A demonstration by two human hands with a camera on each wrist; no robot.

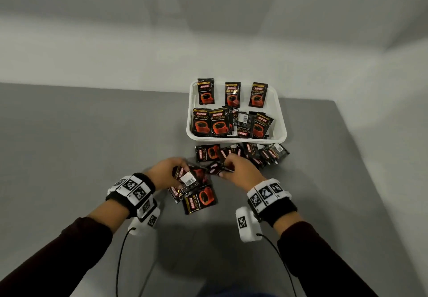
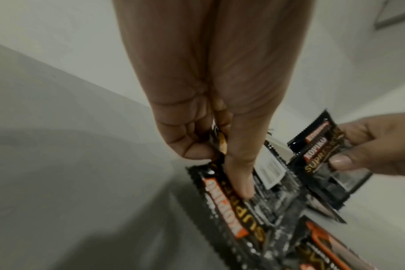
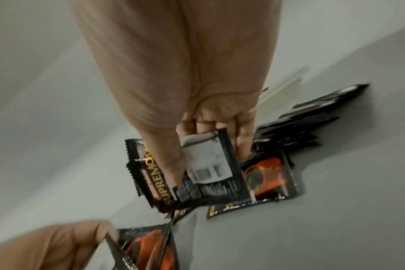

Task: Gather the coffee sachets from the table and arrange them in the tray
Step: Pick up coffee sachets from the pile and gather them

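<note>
While both forearms reach forward over the grey table (image 1: 92, 146), the left hand (image 1: 168, 172) curls round a fanned bunch of Kopiko Supremo coffee sachets (image 1: 188, 178), thumb laid flat across them in the left wrist view (image 2: 239, 175). Right hand (image 1: 242, 169) pinches a few more sachets (image 1: 214, 167), thumb over a back-side barcode panel in the right wrist view (image 3: 206, 164); exact count there is blurred. Hands sit close together, just short of the white tray (image 1: 281, 120), which stands at the table's far right. Inside the tray: three sachets upright along the far wall, more overlapping along the near wall, some face-down. A loose heap (image 1: 250, 154) lies on the table against the tray's near rim, visible edge-on in the right wrist view only. One sachet (image 1: 200, 200) lies flat below the left hand. Only the head view shows the marker-printed wristbands (image 1: 133, 187).
</note>
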